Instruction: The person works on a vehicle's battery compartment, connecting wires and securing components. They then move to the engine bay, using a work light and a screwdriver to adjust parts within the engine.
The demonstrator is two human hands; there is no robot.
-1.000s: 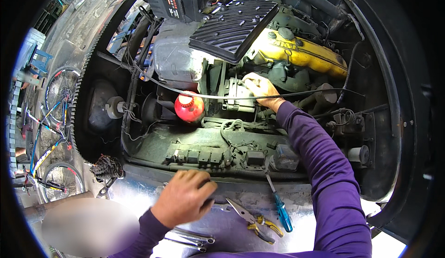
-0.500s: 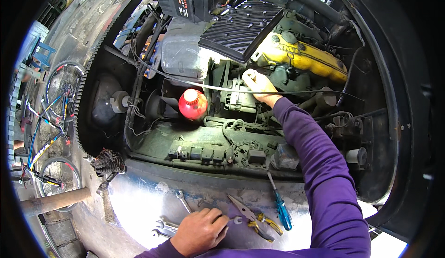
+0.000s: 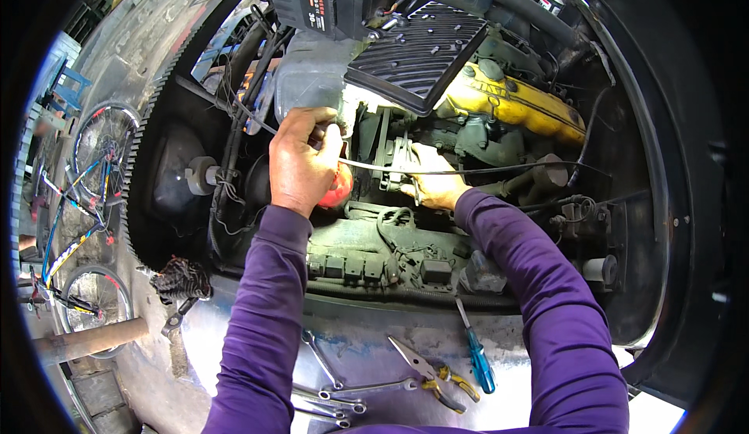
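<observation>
My left hand (image 3: 304, 161) is raised over the red bottle (image 3: 338, 191), palm inward, with its fingers curled and pressed together. What those fingers hold, if anything, is hidden. A thin black cable (image 3: 484, 170) runs to this hand and comes out on its other side; whether it is gripped I cannot tell. My right hand (image 3: 437, 178) is wrapped round the right side of the alternator (image 3: 395, 178), its fingers above and thumb below. The cable crosses in front of that hand. Behind it sits the yellow valve cover (image 3: 507, 102) of the engine.
A ribbed black panel (image 3: 421, 56) lies over the engine beside a black battery (image 3: 328, 5). Several wrenches (image 3: 320, 360), yellow-handled pliers (image 3: 433, 375) and a blue screwdriver (image 3: 477, 356) rest on the near ledge. A dark rag (image 3: 181, 279) lies at the left corner; bicycles (image 3: 90, 192) stand beyond.
My left hand has left the wrenches on the ledge and come up over the red bottle. My right hand has shifted down slightly and now wraps the alternator's side.
</observation>
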